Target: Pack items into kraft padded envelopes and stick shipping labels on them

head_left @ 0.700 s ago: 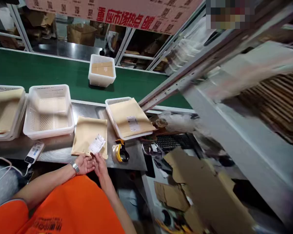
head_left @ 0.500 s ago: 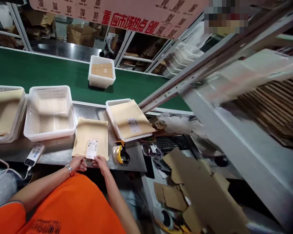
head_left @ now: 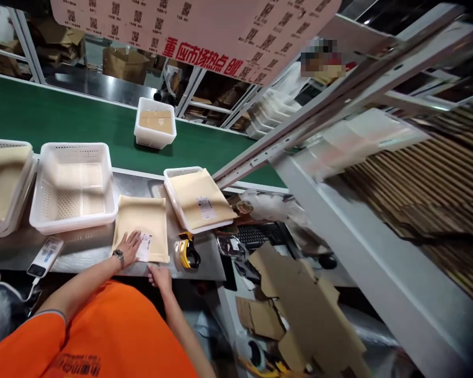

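A cream padded mailer (head_left: 144,215) lies flat on the metal table in front of me, with a white printed label (head_left: 144,248) near its lower edge. My left hand (head_left: 129,247), a watch on its wrist, rests on the mailer with fingers spread, their tips at the label's left side. Just below the mailer's bottom edge, apart from it, is my right hand (head_left: 160,278) with its fingers curled together; whatever may be in them is hidden. A yellow and black tape dispenser (head_left: 188,253) stands to the right of the mailer.
An open white plastic basket (head_left: 75,223) stands to the left, beside stacked baskets (head_left: 8,228). At right, a labelled mailer (head_left: 199,197) lies across another basket (head_left: 173,202). Behind runs a green conveyor (head_left: 208,142) carrying a basket (head_left: 153,137). A slanted metal post (head_left: 275,149) borders the right.
My left hand has moved up from the mailer's lower edge onto its face, and its fingers have spread. My right hand has come down off the label's lower corner. The view has shifted slightly.
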Tool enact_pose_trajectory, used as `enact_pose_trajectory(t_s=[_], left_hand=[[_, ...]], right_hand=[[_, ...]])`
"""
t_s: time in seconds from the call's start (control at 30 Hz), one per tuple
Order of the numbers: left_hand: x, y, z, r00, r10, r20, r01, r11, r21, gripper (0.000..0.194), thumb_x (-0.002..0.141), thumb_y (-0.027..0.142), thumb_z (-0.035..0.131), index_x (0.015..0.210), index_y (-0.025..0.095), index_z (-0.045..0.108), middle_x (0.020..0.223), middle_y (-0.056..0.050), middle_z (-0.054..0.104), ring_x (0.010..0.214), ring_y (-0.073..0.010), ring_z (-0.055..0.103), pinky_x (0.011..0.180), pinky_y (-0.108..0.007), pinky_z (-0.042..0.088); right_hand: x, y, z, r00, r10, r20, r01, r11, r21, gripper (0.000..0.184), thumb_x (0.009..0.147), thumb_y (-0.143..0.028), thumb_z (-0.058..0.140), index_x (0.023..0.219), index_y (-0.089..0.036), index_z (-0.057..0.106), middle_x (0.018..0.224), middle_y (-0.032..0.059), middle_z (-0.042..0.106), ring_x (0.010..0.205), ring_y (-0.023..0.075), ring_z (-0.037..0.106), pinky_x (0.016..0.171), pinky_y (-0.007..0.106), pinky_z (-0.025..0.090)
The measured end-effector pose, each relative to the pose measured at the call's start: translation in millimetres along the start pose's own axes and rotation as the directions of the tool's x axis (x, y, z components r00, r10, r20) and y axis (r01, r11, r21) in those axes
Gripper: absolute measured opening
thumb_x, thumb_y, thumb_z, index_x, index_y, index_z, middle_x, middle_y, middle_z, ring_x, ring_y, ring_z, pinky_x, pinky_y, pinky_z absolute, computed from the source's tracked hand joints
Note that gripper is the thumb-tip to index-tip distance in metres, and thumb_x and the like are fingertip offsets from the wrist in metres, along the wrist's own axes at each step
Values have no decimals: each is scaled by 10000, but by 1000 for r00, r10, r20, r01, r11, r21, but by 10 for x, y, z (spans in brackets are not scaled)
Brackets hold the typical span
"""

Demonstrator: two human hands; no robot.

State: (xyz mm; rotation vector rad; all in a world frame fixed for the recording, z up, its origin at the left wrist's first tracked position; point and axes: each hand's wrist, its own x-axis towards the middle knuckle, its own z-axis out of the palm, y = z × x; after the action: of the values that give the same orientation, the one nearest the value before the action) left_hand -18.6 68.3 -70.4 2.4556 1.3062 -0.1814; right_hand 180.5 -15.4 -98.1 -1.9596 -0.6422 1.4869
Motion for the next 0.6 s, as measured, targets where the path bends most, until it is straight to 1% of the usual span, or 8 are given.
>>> enact_pose_trajectory(t_s=[0.1,0.17,0.23,0.3,0.37,0.43,0.5,0.6], left_hand=[[-43,-22,10,1000,18,7,-18,1000,-1,983,982,405,765,1809,117,318,1906,-236,96,1790,-418,86,1419,-699,131],[-75,-21,-66,999,35,-3,-36,999,-25,973,988,431,747,1808,122,324,1906,-245,97,1788,-429,82,1411,-709,151],[-102,-10,-194,1000,22,-20,-23,998,-66,960,995,456,729,1806,130,333,1905,-256,97,1786,-441,88,1395,-718,203],[-118,16,-345,999,-15,-30,12,994,-110,940,1005,464,715,1807,150,339,1907,-260,117,1780,-448,126,1364,-716,288],[-113,57,-490,998,-35,-45,28,990,-137,909,1019,464,701,1807,177,350,1906,-259,154,1761,-456,208,1330,-695,360],[-86,111,-614,997,-25,-71,15,990,-139,878,1026,473,698,1799,203,381,1901,-256,189,1732,-477,279,1310,-690,381],[-46,168,-715,995,-12,-101,0,992,-123,837,1028,482,702,1780,235,433,1902,-237,209,1710,-511,301,1303,-720,359],[12,226,-824,992,-8,-123,-6,994,-109,783,1029,516,701,1749,283,502,1907,-199,226,1674,-572,320,1271,-768,348]], right_hand=[[-74,38,81,1000,4,-14,0,968,251,358,773,-429,952,815,-213,669,709,24,783,690,198,786,655,270,632],[-80,-7,172,1000,-1,-16,7,915,404,403,768,-464,965,855,-226,652,796,9,809,844,203,824,821,288,666],[-66,-95,251,1000,-1,-13,7,854,520,404,789,-491,952,847,-234,645,829,4,817,901,203,827,898,300,668],[-53,-201,304,1000,-11,-1,10,796,605,358,844,-504,908,864,-230,679,867,15,832,944,214,825,910,312,670],[-53,-307,347,999,-36,17,16,745,667,306,899,-501,852,911,-221,731,924,33,849,1004,232,822,900,325,677],[-62,-410,395,998,-60,29,21,704,710,278,938,-493,799,979,-219,774,989,50,864,1024,238,820,857,328,687],[-76,-519,452,997,-65,50,4,645,764,284,955,-479,769,1086,-229,801,1042,54,875,968,220,819,796,318,690],[-114,-698,542,993,-99,63,0,538,843,389,955,-469,776,1282,-258,790,1052,38,884,809,183,788,711,292,678]])
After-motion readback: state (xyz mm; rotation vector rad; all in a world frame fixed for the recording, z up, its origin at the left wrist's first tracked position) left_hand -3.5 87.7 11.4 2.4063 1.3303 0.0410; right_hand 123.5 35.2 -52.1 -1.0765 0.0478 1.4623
